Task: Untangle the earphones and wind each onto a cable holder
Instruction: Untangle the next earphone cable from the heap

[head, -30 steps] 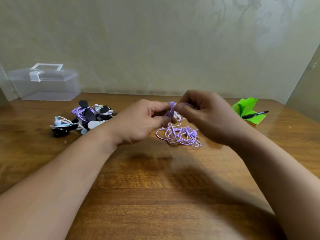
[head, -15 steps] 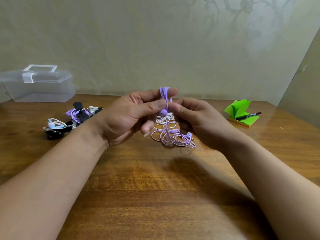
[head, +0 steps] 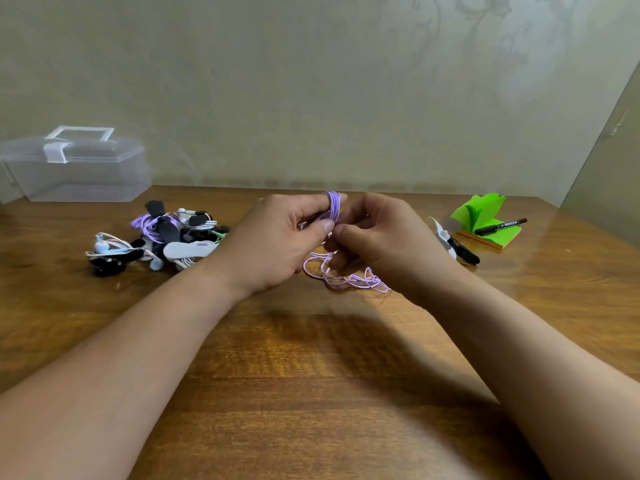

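— What is the left hand [head: 277, 244] doing?
— It is curling its fingers; the thin lilac earphone cable [head: 334, 206] is sitting in tight round turns about the forefinger tip, and the thumb is pressing the strand just under that coil.
— And the right hand [head: 377, 244]?
— It is curling too, thumb to thumb with the left, and pinching the same cable; below both hands the slack is lying in loose glossy loops [head: 346, 277] on the polished wooden table [head: 311, 375].
— What is lying round about?
— Left of the left hand, a jumbled pile of earphones [head: 162, 237], white, black and purple, is resting with flat paddle-shaped holders in it; beyond it a clear plastic box [head: 76, 168] is standing; right of the right hand a white winged cable holder [head: 441, 237] is lying, then fanned green sticky notes [head: 481, 216] bearing a black marker [head: 500, 226].
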A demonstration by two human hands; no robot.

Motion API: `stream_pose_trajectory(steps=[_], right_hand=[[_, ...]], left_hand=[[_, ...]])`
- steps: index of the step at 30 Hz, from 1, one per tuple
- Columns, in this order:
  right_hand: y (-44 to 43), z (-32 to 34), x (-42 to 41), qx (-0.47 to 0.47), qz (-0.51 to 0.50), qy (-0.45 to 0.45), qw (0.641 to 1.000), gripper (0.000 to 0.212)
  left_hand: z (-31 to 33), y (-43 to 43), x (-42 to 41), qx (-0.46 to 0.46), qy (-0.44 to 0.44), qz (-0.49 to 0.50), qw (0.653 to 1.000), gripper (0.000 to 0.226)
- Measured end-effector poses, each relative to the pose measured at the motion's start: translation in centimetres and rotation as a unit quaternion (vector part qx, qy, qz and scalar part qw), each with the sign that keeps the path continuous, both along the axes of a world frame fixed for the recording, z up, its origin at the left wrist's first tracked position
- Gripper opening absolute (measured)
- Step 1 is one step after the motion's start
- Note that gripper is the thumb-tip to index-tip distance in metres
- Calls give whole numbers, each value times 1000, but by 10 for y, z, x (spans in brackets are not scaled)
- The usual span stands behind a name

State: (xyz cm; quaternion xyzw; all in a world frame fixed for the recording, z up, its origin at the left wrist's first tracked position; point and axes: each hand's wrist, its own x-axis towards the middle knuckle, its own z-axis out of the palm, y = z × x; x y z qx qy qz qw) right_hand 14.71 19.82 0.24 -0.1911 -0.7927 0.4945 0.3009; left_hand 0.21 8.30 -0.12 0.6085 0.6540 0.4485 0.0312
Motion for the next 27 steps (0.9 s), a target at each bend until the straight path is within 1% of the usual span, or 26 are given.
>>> stream_pose_trajectory(steps=[1, 4, 5, 7, 10, 12, 14, 17, 19, 24, 26, 27], right_hand=[[0, 0, 1, 32, -10, -4, 999, 2], [3, -1, 2, 150, -65, -9, 987, 8], [5, -1, 2, 176, -82, -6, 981, 7], [7, -1, 2, 200, -98, 5, 975, 5], [5, -1, 2, 227, -110, -1, 968, 8], [5, 0, 3, 222, -113, 0, 968, 12], [4, 1, 4, 214, -100, 2, 972, 10], [3, 0, 3, 243, -92, -5, 966, 10], [1, 0, 3, 243, -88, 1, 966, 12], [3, 2, 6, 207, -43, 1, 977, 11], [7, 7, 7, 176, -24, 10, 984, 13], [12, 10, 9, 155, -34, 19, 987, 16]], left_hand=[[1, 0, 0, -6, 10, -1, 1000, 29], [2, 2, -2, -16, 1, -8, 1000, 30], [1, 2, -3, -15, -10, -14, 1000, 28], [0, 4, -5, -13, -30, -24, 999, 28], [-2, 5, -6, -16, -27, -25, 999, 30], [-3, 4, -5, -22, -28, -21, 999, 28], [-2, 4, -5, -32, -35, -19, 999, 27], [-1, 4, -3, -43, -36, -32, 998, 19], [-1, 3, -1, -51, -25, -36, 998, 15], [-2, 3, 3, -82, -20, -33, 996, 15], [-2, 4, 2, -80, -50, -38, 995, 13], [-2, 4, 2, -79, -77, -39, 993, 13]])
